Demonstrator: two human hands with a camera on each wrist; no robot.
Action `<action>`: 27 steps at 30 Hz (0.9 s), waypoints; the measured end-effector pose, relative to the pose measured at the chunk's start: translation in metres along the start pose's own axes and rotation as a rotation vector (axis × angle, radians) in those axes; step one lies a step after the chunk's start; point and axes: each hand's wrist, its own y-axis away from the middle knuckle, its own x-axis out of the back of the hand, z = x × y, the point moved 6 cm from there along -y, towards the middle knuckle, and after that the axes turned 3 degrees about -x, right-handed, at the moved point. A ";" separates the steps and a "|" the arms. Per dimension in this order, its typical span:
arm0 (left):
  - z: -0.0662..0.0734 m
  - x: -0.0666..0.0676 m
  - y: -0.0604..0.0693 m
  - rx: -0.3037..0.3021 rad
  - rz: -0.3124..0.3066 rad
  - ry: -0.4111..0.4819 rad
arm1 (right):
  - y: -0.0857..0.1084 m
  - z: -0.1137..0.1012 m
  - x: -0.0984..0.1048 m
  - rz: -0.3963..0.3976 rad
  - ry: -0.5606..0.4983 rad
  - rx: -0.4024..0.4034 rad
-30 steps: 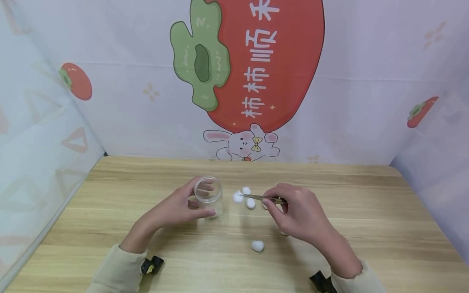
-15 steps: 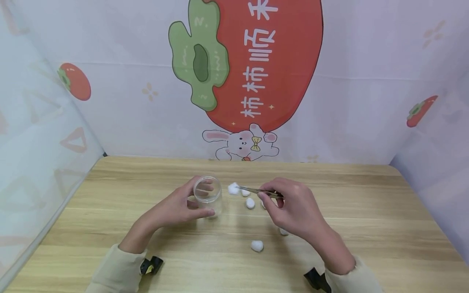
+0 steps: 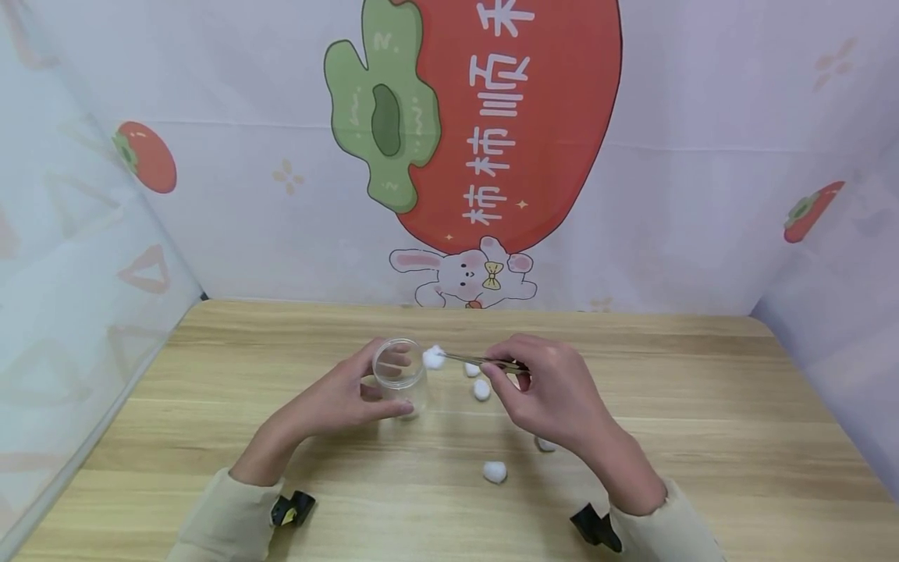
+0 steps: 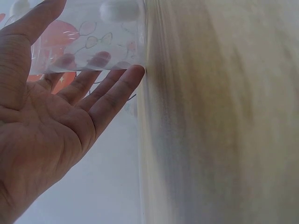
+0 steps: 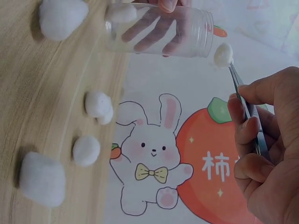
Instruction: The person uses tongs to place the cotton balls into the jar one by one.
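Note:
My left hand [image 3: 337, 400] grips a clear plastic jar [image 3: 400, 384], thumb on one side and fingers on the other. The jar stands upright on the table with its mouth uncovered. One cotton ball [image 5: 122, 13] lies at its bottom, visible through the wall in the right wrist view. My right hand [image 3: 555, 386] pinches metal tweezers [image 3: 465, 359] between thumb and fingers. Held at the tweezers' tips is a white cotton ball [image 3: 434, 357], right beside the jar's rim and outside it. In the right wrist view this cotton ball [image 5: 224, 54] is just off the mouth.
Several loose cotton balls lie on the wooden table [image 3: 337, 499] to the jar's right, among them a cotton ball [image 3: 481, 389] near the tweezers and a cotton ball [image 3: 495, 471] closer to me. A printed cloth backdrop [image 3: 232, 195] stands behind the table.
My right hand has moved left and slightly up with the tweezers, lifting the cotton ball off the table to the jar's rim. My left hand and the jar have stayed put.

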 end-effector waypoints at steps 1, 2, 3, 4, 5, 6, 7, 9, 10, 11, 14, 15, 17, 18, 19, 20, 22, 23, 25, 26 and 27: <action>0.000 0.000 0.000 0.000 0.000 -0.001 | 0.000 0.000 0.000 -0.003 -0.004 -0.003; 0.000 0.001 0.000 -0.001 0.000 0.000 | -0.001 0.000 -0.001 -0.006 -0.007 -0.005; -0.001 0.001 0.000 0.005 0.001 -0.001 | -0.001 0.000 -0.001 -0.009 -0.011 -0.007; -0.001 0.001 0.000 0.003 0.001 0.000 | -0.002 0.000 -0.002 -0.012 -0.014 -0.008; -0.001 0.001 0.000 0.003 0.001 0.000 | -0.002 0.000 -0.002 -0.013 -0.017 -0.009; -0.001 0.001 0.000 0.000 0.001 0.002 | -0.003 0.001 -0.003 -0.014 -0.018 -0.011; -0.001 0.001 0.000 0.000 0.000 0.004 | -0.003 0.000 -0.003 -0.013 -0.020 -0.011; 0.000 0.001 -0.001 -0.007 0.001 0.009 | -0.004 0.000 -0.004 -0.009 -0.019 -0.009; 0.001 0.000 -0.001 -0.013 -0.001 0.015 | -0.005 0.000 -0.004 -0.008 -0.017 -0.009; 0.001 0.000 -0.001 -0.018 -0.002 0.016 | -0.006 -0.001 -0.004 -0.009 -0.017 -0.009; 0.001 -0.001 -0.001 -0.025 -0.004 0.023 | -0.009 -0.003 -0.006 -0.021 -0.023 -0.009; 0.001 -0.001 -0.001 -0.024 -0.006 0.023 | -0.010 -0.004 -0.006 -0.025 -0.025 -0.010; 0.000 -0.001 -0.001 -0.019 -0.007 0.016 | -0.012 -0.006 -0.008 -0.038 -0.026 -0.013; 0.000 -0.001 -0.001 -0.012 -0.006 0.017 | -0.012 -0.006 -0.008 -0.044 -0.025 -0.012; 0.000 -0.001 0.000 -0.007 -0.006 0.016 | -0.013 -0.007 -0.009 -0.047 -0.020 -0.014; 0.000 -0.001 0.000 -0.001 -0.005 0.014 | -0.013 -0.007 -0.009 -0.050 -0.016 -0.013; 0.001 -0.001 0.000 0.004 -0.004 0.014 | -0.014 -0.008 -0.010 -0.057 -0.006 -0.014; 0.001 -0.001 0.000 0.007 -0.003 0.014 | -0.014 -0.008 -0.010 -0.059 -0.001 -0.013; 0.001 -0.001 0.000 0.011 -0.003 0.012 | -0.014 -0.008 -0.011 -0.061 0.002 -0.010; 0.001 -0.001 0.000 0.011 -0.003 0.010 | -0.015 -0.009 -0.011 -0.062 0.004 -0.008; 0.001 -0.001 0.000 0.010 -0.003 0.010 | -0.015 -0.009 -0.012 -0.065 0.006 -0.008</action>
